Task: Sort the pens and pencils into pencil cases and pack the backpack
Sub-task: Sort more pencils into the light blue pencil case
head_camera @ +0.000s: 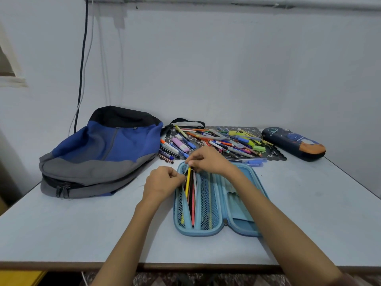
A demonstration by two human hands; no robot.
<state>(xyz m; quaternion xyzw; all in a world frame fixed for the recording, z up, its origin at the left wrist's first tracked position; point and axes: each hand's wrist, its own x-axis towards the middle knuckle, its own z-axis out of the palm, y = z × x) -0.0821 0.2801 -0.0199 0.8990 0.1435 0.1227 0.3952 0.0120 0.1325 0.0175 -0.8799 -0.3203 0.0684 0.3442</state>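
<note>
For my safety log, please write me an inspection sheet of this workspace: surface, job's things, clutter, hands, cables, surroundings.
Surface: pale table, bare parts look clean.
Job's things: light-blue pencil case lies open, pencils in its left mesh pocket; dark pencil case looks closed, far right; backpack, blue and grey, lies at left.
Clutter: loose pens and markers heaped on a dark lace mat behind the open case.
Grips: left hand pinches the pocket's edge; right hand pinches the pencils' top ends.
Cables: dark cable hangs down the wall behind the backpack.
Surroundings: plain pale wall; yellow object below the table's near-left edge.
</note>
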